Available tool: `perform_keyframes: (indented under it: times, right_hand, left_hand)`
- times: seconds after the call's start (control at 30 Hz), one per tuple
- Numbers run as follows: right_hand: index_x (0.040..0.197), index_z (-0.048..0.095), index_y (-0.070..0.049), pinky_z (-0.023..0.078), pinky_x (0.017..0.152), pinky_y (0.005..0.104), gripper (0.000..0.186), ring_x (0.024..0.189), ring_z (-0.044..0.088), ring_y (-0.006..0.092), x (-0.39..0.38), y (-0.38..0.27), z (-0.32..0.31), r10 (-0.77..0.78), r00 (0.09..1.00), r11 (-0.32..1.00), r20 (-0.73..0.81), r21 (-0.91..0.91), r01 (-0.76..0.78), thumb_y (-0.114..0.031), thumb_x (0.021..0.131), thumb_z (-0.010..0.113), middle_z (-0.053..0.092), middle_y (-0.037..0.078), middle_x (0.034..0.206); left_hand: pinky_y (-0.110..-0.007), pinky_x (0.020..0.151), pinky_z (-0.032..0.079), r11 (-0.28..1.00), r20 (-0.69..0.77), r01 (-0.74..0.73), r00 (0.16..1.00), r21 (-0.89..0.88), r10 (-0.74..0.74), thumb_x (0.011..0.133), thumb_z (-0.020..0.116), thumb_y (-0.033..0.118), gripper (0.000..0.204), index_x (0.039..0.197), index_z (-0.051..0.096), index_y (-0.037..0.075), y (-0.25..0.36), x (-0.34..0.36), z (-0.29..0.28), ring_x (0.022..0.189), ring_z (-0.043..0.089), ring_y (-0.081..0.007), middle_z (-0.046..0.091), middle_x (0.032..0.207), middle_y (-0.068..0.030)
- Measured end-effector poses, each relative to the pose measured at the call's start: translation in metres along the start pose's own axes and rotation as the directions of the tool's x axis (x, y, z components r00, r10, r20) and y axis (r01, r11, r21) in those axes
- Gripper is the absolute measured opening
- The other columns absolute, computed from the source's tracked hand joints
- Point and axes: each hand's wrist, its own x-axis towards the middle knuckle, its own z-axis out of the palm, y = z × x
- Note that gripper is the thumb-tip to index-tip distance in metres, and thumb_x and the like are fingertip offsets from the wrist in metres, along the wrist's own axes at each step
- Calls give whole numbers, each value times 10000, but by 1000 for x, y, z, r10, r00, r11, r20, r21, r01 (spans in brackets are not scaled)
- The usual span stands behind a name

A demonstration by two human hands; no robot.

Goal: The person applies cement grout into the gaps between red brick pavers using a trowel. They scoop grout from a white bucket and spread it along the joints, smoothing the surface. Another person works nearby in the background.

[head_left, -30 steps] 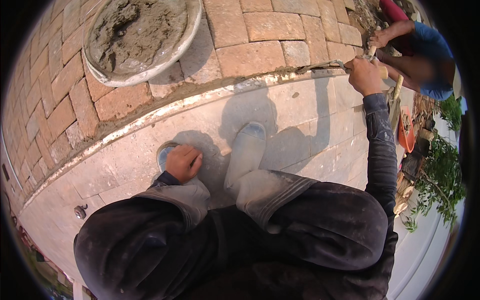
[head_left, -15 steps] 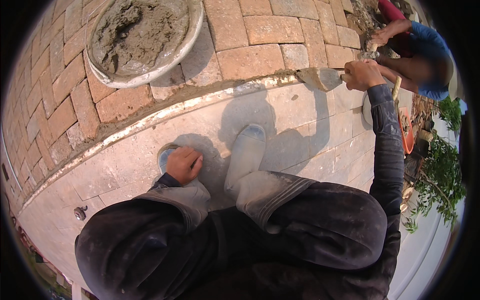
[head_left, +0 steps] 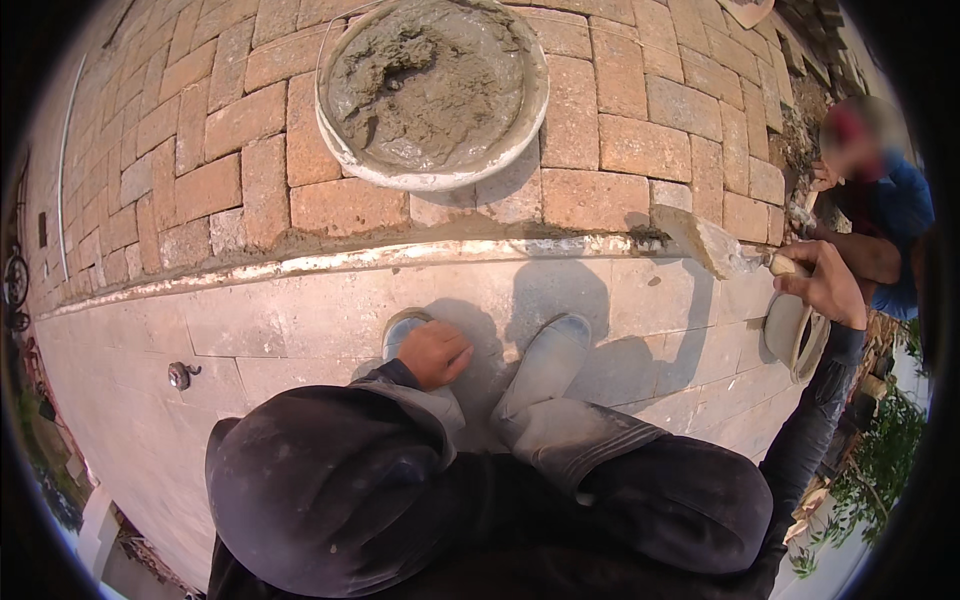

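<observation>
My right hand (head_left: 825, 285) grips the wooden handle of a trowel (head_left: 705, 243), out at the right with the arm stretched. Its pale, mortar-smeared blade is tilted over the seam between the brick paving and the smooth slabs. A small dark dab of mortar (head_left: 648, 236) lies at the blade's left end. My left hand (head_left: 435, 354) is loosely curled above my left boot, with nothing visible in it. Beyond my feet, a round basin (head_left: 440, 182) of wet grey mortar (head_left: 440, 90) stands on the bricks (head_left: 350, 207).
Along the seam runs a whitish, mortar-stained strip (head_left: 330, 263). A co-worker in a blue sleeve (head_left: 905, 205) crouches at the far right, hands near the paving's edge. A pale bucket (head_left: 795, 335) lies beside my right forearm. A small tape measure (head_left: 180, 376) rests on the slabs at left.
The view has turned, so the basin and my feet appear farther right. The trowel blade has tipped from nearly flat to a steeper angle. The co-worker has leaned differently. My left hand stays curled.
</observation>
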Motion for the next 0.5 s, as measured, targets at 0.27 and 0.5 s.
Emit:
perform_keyframes:
  times: [0.27, 0.5]
  right_hand:
    - [1219, 667, -17, 509, 838, 437, 396, 904, 665, 398, 24, -127, -9, -580, 731, 813, -358, -194, 550, -121, 841, 723, 682, 242, 1110]
    - [1100, 704, -33, 523, 726, 523, 295, 813, 678, 405, 60, -261, 3, -641, 707, 681, -299, -647, 343, -176, 842, 707, 678, 210, 854]
  left_hand:
    - [-440, 691, 501, 999, -28, 23, 999, 42, -22, 874, 674, 166, 97, 849, 659, 73, 1, -11, -3, 794, 626, -315, 623, 827, -97]
    - [-442, 703, 508, 998, -74, 60, 996, 4, -59, 878, 674, 174, 113, 846, 661, 66, 1, -10, 4, 796, 627, -316, 620, 808, -100]
